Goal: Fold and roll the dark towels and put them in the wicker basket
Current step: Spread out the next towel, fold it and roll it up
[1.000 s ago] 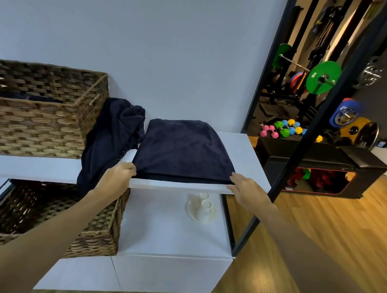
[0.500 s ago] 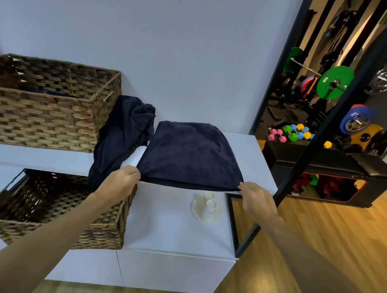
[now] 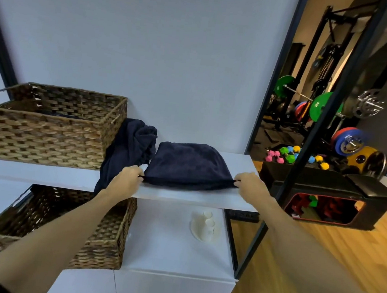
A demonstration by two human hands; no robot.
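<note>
The left hand (image 3: 129,177) pinches the near left corner of the folded dark towel (image 3: 189,163), and the right hand (image 3: 250,185) pinches its near right corner, so the fingers of both hands are clenched on the plush navy cloth. The towel lies flat on the white upper shelf (image 3: 41,173), its near edge stretched straight between the two sets of fingers and set just back from the shelf's front edge; its long axis runs side to side between the hands, and it narrows with rounded corners toward the wall beyond the fingers. To the right of the right-hand fingers a strip of bare shelf runs to the shelf's end. Just left of the left-hand fingers a second dark towel (image 3: 130,149) sits crumpled, hanging over the front edge. Farther left of it stands the rectangular wicker basket (image 3: 46,128), coarse woven, touching that towel. Below the fingers, on the lower white surface, sit another wicker basket (image 3: 106,239) and a small cluster of pale cups (image 3: 207,224).
</note>
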